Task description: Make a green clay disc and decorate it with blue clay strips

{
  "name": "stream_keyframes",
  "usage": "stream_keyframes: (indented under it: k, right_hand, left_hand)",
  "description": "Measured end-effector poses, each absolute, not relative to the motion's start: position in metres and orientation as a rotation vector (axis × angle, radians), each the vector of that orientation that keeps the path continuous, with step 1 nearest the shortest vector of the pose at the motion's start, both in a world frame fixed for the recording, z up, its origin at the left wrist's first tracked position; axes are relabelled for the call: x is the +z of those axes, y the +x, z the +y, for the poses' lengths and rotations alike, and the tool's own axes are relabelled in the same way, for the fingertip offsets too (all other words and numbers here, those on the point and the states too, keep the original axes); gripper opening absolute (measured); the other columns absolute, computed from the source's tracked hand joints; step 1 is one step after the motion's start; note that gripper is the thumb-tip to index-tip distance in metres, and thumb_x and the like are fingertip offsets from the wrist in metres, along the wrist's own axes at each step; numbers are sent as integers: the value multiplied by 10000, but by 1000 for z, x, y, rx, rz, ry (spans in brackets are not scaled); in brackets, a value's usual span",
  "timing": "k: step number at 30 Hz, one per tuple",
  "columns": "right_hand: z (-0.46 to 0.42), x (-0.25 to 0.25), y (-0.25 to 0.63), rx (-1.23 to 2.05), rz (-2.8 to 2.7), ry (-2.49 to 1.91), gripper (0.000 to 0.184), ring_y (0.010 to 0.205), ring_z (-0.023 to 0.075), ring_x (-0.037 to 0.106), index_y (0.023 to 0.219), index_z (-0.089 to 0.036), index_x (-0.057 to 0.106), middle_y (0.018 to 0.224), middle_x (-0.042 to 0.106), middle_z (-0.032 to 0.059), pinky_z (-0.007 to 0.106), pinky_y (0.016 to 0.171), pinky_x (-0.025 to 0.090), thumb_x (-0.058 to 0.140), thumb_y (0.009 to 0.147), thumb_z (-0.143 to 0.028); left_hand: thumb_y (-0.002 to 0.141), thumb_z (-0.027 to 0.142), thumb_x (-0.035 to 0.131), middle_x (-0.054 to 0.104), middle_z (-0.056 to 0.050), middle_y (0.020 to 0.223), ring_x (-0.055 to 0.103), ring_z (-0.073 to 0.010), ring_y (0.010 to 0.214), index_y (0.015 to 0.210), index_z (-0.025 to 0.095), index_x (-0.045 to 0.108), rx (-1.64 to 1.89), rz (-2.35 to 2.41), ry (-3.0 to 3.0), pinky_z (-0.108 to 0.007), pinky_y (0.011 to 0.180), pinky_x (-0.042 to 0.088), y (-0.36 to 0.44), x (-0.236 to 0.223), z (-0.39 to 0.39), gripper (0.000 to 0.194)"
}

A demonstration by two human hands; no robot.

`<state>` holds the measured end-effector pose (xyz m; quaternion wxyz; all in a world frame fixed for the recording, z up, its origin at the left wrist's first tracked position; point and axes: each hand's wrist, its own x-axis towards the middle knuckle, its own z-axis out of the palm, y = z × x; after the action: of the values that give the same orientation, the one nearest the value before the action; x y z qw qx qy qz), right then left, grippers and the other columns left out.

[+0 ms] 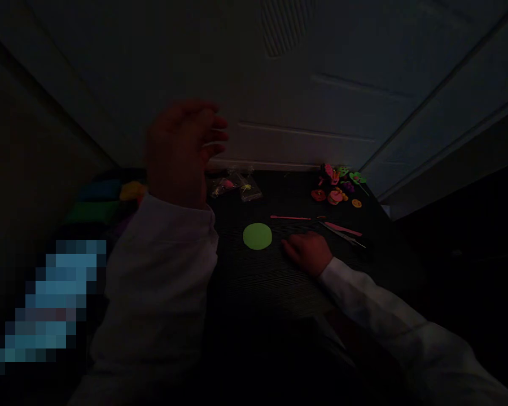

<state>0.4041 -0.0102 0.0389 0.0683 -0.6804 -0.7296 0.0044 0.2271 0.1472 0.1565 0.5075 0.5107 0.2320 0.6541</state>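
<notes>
The scene is very dark. My left hand [182, 149] is raised close to the camera, blurred, fingers stretched upward and apart with nothing seen in them. My right hand [307, 252] rests on the dark table [258, 282], fingers curled loosely against the surface, just right of a flat green clay disc [257, 235]. Whether it holds anything is hidden. Both arms wear white sleeves.
Thin pink tools [290, 217] and a metal pick [342, 234] lie behind my right hand. Small colourful clay figures [336, 186] sit at the back right. Clear plastic bags [235, 186] lie at the back centre. Coloured clay blocks [110, 203] sit left. A white panelled door [322, 101] stands behind.
</notes>
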Motion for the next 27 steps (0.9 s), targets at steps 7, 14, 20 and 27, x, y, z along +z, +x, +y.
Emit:
stream_keyframes:
  k: [7, 14, 20, 27]
  right_hand:
    - [-9, 38, 402, 18, -2345, -2071, 332, 603, 123, 555, 698, -194, 585, 668, 653, 15, 276, 600, 253, 334, 844, -355]
    - [-9, 38, 398, -2, -2301, -2190, 378, 614, 146, 576, 743, -171, 587, 714, 662, 61, 290, 591, 264, 265, 866, -328]
    - [-9, 37, 396, 36, -2292, -2213, 356, 641, 140, 588, 758, -183, 578, 728, 668, 47, 280, 621, 298, 273, 866, -331]
    - [-13, 45, 391, 127, -2295, -2196, 324, 685, 135, 605, 763, -206, 590, 745, 675, 21, 263, 642, 339, 322, 848, -367]
  left_hand:
    - [721, 169, 547, 600, -21, 693, 574, -94, 577, 778, 135, 616, 1535, 560, 1228, -192, 486, 440, 229, 153, 147, 95]
    - [713, 178, 550, 602, -11, 682, 574, -87, 569, 757, 141, 617, 1522, 597, 1218, -175, 470, 445, 232, 155, 146, 88]
    - [716, 190, 556, 611, -7, 691, 577, -80, 579, 776, 147, 623, 1537, 583, 1248, -163, 474, 452, 231, 152, 147, 100]
    - [724, 171, 549, 615, -8, 686, 579, -87, 607, 750, 165, 632, 1539, 593, 1242, -161, 491, 469, 231, 158, 143, 87]
